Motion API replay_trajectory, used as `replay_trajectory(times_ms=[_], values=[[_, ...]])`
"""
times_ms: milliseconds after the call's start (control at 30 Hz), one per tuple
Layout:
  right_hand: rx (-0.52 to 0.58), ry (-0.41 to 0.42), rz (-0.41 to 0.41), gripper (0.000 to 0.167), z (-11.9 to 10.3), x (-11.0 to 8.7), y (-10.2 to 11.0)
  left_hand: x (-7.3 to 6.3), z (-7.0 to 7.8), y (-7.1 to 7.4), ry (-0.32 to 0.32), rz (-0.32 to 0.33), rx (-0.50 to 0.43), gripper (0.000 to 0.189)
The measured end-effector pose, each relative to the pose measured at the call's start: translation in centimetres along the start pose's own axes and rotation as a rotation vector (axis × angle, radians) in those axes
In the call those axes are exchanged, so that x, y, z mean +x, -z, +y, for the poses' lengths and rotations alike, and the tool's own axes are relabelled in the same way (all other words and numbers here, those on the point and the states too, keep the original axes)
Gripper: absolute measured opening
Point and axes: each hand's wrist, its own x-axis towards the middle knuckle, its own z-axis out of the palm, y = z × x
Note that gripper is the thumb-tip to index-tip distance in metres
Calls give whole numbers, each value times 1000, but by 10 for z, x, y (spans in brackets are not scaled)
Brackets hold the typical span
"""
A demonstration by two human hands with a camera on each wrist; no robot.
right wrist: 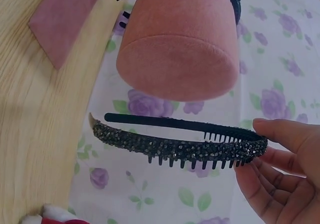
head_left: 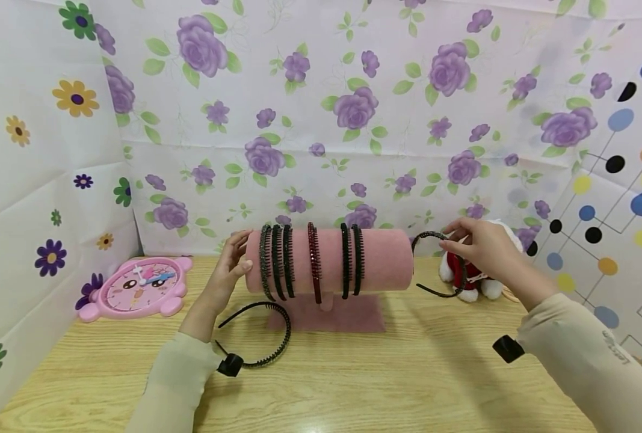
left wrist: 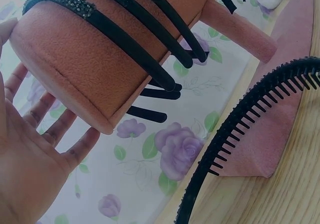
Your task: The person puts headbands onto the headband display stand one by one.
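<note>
A pink padded roll on a display stand with a flat pink base carries several toothed headbands, including a dark red one near its middle. My left hand holds the roll's left end, thumb at the front and fingers behind. Off the right end, my right hand pinches a black headband covered in glittery dark stones. This headband is apart from the roll, its open side facing the roll's end. Another black headband lies on the table before the stand's left side.
At the left of the wooden table lies a pink cartoon clock. A plush toy in red sits behind the right hand, partly hidden. Flowered cloth hangs behind the stand.
</note>
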Motion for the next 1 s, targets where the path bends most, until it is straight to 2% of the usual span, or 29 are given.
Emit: replay_trajectory(times_ms=[333, 600, 1000], values=[[21, 51, 31, 34, -15, 18, -9, 0, 1, 0, 11, -1, 13, 59], [32, 36, 43, 33, -25, 26, -24, 0, -1, 0, 14, 2, 9, 60], [20, 50, 43, 36, -35, 26, -32, -1, 1, 0, 24, 4, 14, 59]])
